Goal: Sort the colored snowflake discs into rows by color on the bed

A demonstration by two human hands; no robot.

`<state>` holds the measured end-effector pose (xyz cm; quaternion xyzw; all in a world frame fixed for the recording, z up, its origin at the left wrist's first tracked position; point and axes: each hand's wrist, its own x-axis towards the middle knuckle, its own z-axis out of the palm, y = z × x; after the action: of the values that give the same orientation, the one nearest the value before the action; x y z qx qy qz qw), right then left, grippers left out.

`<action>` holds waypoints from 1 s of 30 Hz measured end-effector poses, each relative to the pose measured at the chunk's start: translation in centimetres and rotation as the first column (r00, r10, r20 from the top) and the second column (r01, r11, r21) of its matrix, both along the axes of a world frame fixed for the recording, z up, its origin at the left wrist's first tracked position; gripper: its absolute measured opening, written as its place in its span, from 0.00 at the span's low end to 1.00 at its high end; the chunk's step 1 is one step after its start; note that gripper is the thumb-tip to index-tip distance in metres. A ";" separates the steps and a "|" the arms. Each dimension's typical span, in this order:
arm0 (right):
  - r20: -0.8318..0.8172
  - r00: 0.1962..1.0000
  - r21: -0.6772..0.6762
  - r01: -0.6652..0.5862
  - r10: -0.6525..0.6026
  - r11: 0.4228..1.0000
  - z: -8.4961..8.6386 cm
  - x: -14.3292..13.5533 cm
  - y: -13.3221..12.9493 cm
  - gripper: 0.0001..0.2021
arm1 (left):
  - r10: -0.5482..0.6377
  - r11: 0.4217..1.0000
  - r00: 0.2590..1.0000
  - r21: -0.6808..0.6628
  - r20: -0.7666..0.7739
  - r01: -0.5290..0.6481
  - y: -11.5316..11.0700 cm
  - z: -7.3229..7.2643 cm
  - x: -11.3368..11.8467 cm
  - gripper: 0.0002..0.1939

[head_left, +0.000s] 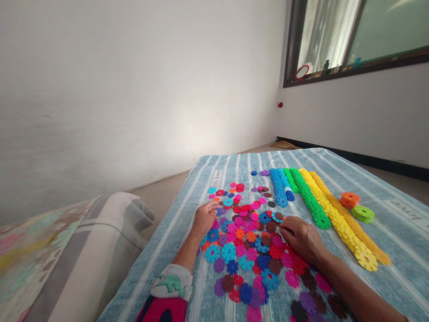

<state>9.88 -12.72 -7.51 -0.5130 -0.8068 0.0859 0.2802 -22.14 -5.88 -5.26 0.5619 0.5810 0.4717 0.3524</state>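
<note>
Many flat notched plastic discs in mixed colours lie in a loose pile (pixel 250 235) on a striped blue cloth. My left hand (pixel 204 219) rests at the pile's left edge, fingers stretched out over a few small discs, holding nothing I can see. At the right side of the pile, my right hand (pixel 303 239) has its fingers curled and bent inward; whatever they hold, if anything, is hidden. A light-blue disc (pixel 277 217) lies just beyond its fingertips, and a red disc (pixel 298 266) is below the hand.
Right of the pile run overlapping rows of same-coloured discs: blue row (pixel 279 190), green row (pixel 310 199), yellow row (pixel 338 223) and darker yellow row (pixel 355 221). An orange stack (pixel 350 200) and a lime-green stack (pixel 363 214) stand farther right. A fabric-covered edge (pixel 87 250) borders the left.
</note>
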 end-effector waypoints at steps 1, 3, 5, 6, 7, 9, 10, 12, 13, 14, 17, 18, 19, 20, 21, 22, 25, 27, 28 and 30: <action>0.000 1.000 -0.002 -0.001 0.001 1.000 0.0 0.0 0.0 0.12 | 0.000 1.000 1.000 -0.004 -0.004 0.000 0.0 0.0 0.0 0.18; 0.001 1.000 -0.003 0.003 -0.003 1.000 0.1 0.0 -0.1 0.12 | 0.000 1.000 1.000 -0.006 -0.018 0.000 0.0 0.0 0.0 0.19; 0.000 1.000 0.002 0.014 -0.014 1.000 0.2 -0.2 -0.1 0.12 | 0.000 1.000 0.999 -0.003 -0.032 0.000 0.0 0.0 0.0 0.19; 0.000 1.000 0.006 0.019 -0.019 1.000 0.3 -0.2 -0.1 0.12 | 0.000 1.000 0.999 0.000 -0.038 0.000 0.1 0.0 0.1 0.19; -0.001 1.000 0.009 0.022 -0.022 1.000 0.3 -0.3 -0.2 0.12 | 0.001 1.000 0.999 0.004 -0.043 -0.001 0.1 0.0 0.1 0.20; -0.001 1.000 0.013 0.023 -0.023 1.000 0.4 -0.3 -0.1 0.12 | 0.003 1.000 0.999 0.020 -0.049 -0.002 0.1 0.0 0.3 0.20; 0.000 1.000 0.012 0.023 -0.023 1.000 0.5 -0.3 -0.1 0.12 | 0.000 1.000 0.999 0.030 -0.051 0.001 0.1 0.0 0.5 0.20; 0.005 1.000 0.012 0.026 -0.026 1.000 0.5 -0.4 -0.1 0.12 | -0.014 0.999 0.998 0.048 -0.060 0.017 0.0 0.2 0.9 0.19; 0.006 1.000 0.014 0.031 -0.031 0.999 0.5 -0.4 0.0 0.12 | -0.023 0.998 0.997 0.054 -0.067 0.027 0.0 0.2 1.2 0.19; 0.007 0.999 0.019 0.035 -0.036 0.999 0.5 -0.4 0.0 0.12 | -0.036 0.998 0.997 0.058 -0.075 0.040 -0.2 0.3 1.5 0.19; -0.002 0.999 0.043 0.045 -0.045 0.998 0.4 -0.4 0.0 0.12 | -0.086 0.992 0.992 0.079 -0.097 0.094 -0.6 0.6 2.7 0.18; -0.007 0.999 0.054 0.049 -0.049 0.997 0.4 -0.5 0.0 0.12 | -0.107 0.989 0.989 0.091 -0.102 0.116 -0.8 0.6 3.1 0.18; -0.012 0.999 0.068 0.053 -0.053 0.996 0.4 -0.5 -0.1 0.12 | -0.129 0.985 0.986 0.103 -0.106 0.140 -1.1 0.7 3.6 0.17; -0.020 0.998 0.084 0.058 -0.056 0.995 0.5 -0.6 -0.2 0.12 | -0.152 0.980 0.982 0.113 -0.109 0.164 -1.3 0.7 4.2 0.17; -0.029 0.998 0.103 0.056 -0.054 0.993 0.6 -0.6 -0.3 0.12 | -0.179 0.974 0.978 0.118 -0.108 0.191 -1.6 0.7 4.7 0.17; -0.041 0.998 0.123 0.048 -0.043 0.991 0.8 -0.7 -0.4 0.12 | -0.209 0.968 0.972 0.121 -0.103 0.221 -1.9 0.7 5.3 0.17; -0.085 0.996 0.168 -0.019 0.034 0.986 1.5 -1.1 -1.0 0.11 | -0.314 0.937 0.946 0.132 -0.086 0.323 -3.1 0.7 7.1 0.21; -0.120 0.989 0.171 -0.061 0.083 0.983 2.1 -1.5 -1.5 0.11 | -0.378 0.911 0.922 0.142 -0.086 0.387 -4.0 0.8 8.3 0.24; -0.140 0.985 0.165 -0.074 0.098 0.983 2.3 -1.8 -1.6 0.10 | -0.405 0.898 0.910 0.145 -0.092 0.415 -4.4 0.8 8.8 0.26; -0.180 0.975 0.147 -0.100 0.126 0.984 2.5 -2.2 -1.9 0.09 | -0.450 0.876 0.886 0.141 -0.108 0.462 -5.2 1.0 9.8 0.29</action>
<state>7.67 -14.62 -4.97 -0.4352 -0.8084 0.0943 0.3848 -12.36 -11.11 -4.28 0.7263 0.4041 0.4007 0.3855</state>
